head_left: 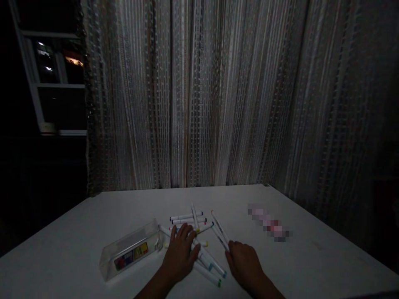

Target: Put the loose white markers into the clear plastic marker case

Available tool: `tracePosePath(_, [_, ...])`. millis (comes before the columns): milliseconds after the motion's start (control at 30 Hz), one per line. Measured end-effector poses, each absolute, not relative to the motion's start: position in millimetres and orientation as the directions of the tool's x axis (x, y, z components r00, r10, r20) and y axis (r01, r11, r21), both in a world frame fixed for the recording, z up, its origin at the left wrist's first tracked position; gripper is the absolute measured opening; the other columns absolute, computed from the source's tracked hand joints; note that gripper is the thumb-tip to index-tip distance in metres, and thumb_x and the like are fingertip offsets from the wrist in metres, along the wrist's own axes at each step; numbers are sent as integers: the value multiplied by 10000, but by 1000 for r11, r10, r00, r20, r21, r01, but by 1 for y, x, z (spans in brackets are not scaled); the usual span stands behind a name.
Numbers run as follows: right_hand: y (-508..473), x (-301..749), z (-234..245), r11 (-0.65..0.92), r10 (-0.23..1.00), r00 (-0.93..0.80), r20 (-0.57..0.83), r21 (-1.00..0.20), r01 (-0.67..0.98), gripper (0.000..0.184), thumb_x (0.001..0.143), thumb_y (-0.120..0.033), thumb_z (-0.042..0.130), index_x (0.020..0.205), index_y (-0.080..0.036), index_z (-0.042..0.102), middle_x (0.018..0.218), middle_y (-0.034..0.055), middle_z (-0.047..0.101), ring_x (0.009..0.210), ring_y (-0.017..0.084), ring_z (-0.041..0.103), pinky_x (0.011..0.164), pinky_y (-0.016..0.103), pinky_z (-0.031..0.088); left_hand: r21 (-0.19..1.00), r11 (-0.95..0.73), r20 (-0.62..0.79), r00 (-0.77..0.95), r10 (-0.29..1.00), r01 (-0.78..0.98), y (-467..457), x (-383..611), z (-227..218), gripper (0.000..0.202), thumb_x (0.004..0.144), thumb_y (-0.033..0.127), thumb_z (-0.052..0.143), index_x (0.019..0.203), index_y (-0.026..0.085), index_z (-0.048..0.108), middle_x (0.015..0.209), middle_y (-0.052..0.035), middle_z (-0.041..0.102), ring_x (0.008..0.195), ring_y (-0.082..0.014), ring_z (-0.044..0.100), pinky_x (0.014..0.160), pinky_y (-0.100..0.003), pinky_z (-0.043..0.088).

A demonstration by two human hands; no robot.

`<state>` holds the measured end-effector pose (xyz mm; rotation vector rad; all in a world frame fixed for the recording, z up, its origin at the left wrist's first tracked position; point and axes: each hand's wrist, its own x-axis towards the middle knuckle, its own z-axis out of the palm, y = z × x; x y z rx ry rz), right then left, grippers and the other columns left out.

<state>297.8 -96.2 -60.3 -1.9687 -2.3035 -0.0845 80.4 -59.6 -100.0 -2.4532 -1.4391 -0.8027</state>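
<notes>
Several white marker pens (199, 232) with coloured caps lie scattered on a white table (77, 232). My left hand (180, 252) lies flat on top of some of them, fingers stretched out. My right hand (245, 262) rests just right of the pile, its fingers curled by the lower end of a marker (220, 229) that points up and left; whether it grips that marker I cannot tell. A clear plastic marker case (131, 249) with a coloured label lies on its side to the left of my left hand.
A small pinkish object (269, 224) lies on the table to the right of the pens. Patterned curtains (218, 95) hang close behind the table. A dark window with a white frame (50, 83) is at the left.
</notes>
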Motion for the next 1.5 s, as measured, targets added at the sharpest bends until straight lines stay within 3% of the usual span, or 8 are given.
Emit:
tracePosePath(200, [-59,293,-51,234,961,-227,159,-25,972,239,850,-246,415,943,-140,608,939,142,633,887,252,596,755,336,400,95,-486,546,363,755,869,-73,85,-100,346,847,304,437,1176,212,494,1222,-85,544,1191,-257,420,1046,-566,206])
tracePosePath(433, [-20,229,-46,314,932,-287,222,-96,944,332,845,-354,405,920,-118,628,914,152,651,895,252,600,753,336,414,105,-468,518,353,779,877,-86,84,-103,430,863,385,411,1262,224,429,1251,-92,531,1215,-284,394,1048,-611,122])
tracePosePath(633, [-4,196,-46,274,945,-248,214,-100,957,314,833,-249,384,951,-80,620,905,187,637,909,264,589,755,349,414,95,-470,524,358,773,877,-91,85,-104,437,871,377,396,1285,237,401,1257,-76,528,1214,-271,398,1053,-601,133])
tracePosePath(800, [12,198,-40,431,880,-411,239,-37,902,426,754,-169,461,1178,-148,495,1161,155,533,1033,246,512,823,360,386,119,-451,595,300,746,884,-89,88,-107,379,855,380,430,1195,226,500,1207,-74,566,1171,-252,449,1054,-547,213])
tracePosePath(1033, [34,191,-36,530,832,-530,166,43,847,249,723,-99,471,922,-112,621,1011,163,588,975,249,537,811,371,394,100,-476,607,326,725,874,-87,87,-111,353,859,384,420,1152,222,532,1187,-63,585,1148,-232,483,1036,-494,308])
tracePosePath(1200, [31,194,-21,529,836,-530,143,47,847,249,714,-106,487,919,-116,627,984,152,600,932,237,560,748,314,421,112,-481,539,354,764,869,-85,89,-102,367,880,378,382,1198,229,490,1209,-49,571,1182,-223,453,1062,-507,255])
tracePosePath(1367, [-26,222,-19,522,841,-514,170,-7,853,263,811,-194,389,951,-132,603,1035,137,590,927,225,559,780,316,407,144,-484,531,345,774,863,-77,89,-95,382,889,381,357,1199,201,489,1203,-76,568,1187,-231,442,1068,-518,222])
tracePosePath(1500, [-90,256,-38,493,869,-494,-17,-43,869,279,797,-267,429,980,-127,585,1007,148,607,904,266,568,765,354,411,162,-477,556,320,768,864,-70,89,-99,364,875,358,395,1170,175,506,1233,-94,538,1213,-242,416,1059,-500,265])
